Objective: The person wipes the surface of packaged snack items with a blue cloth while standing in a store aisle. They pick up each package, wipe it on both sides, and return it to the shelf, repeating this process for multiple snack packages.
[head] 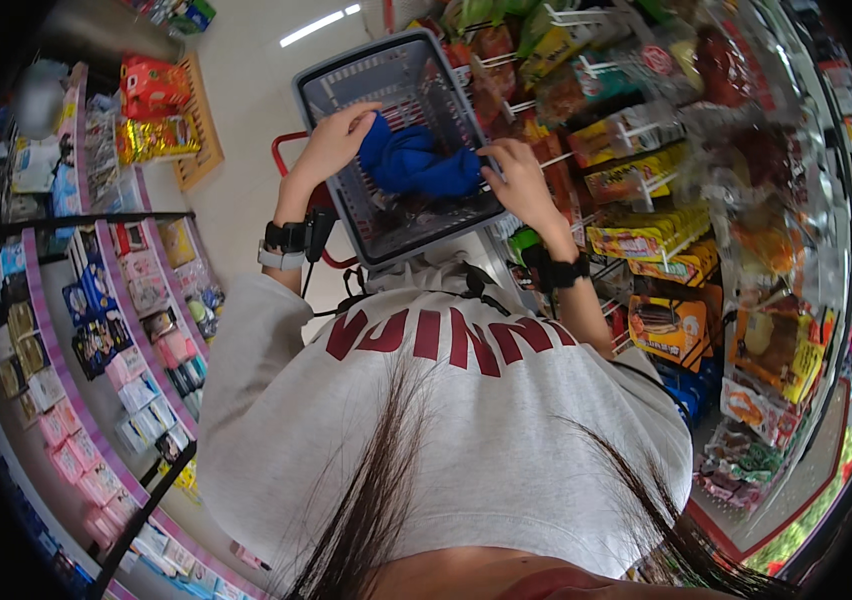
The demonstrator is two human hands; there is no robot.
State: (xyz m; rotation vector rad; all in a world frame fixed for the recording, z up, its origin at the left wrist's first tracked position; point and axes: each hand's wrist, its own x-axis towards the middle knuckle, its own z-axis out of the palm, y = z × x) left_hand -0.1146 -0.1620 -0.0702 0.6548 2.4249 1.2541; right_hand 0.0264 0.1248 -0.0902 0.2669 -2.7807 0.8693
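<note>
In front of me is a grey plastic shopping basket (396, 237) with slotted walls. A bunched blue cloth (418, 163) lies across its opening, partly twisted. My left hand (330, 144) reaches over the left rim, with thumb and fingers on the cloth's upper left end. At the right rim, the fingertips of my right hand (519, 180) hold the cloth's other end. Dark, slightly shiny material (418, 214) shows low in the basket under the cloth; what it is, I cannot tell. A red handle (276, 154) curves out at the basket's left side.
Close on the right, a rack of white hooks carries packaged snacks (624, 244). Shelves with pink-purple edge strips (114, 457) hold small boxed goods on the left. Red and yellow bags (155, 139) stand near a wooden crate (200, 127) at the upper left. Pale floor (246, 82) lies beyond.
</note>
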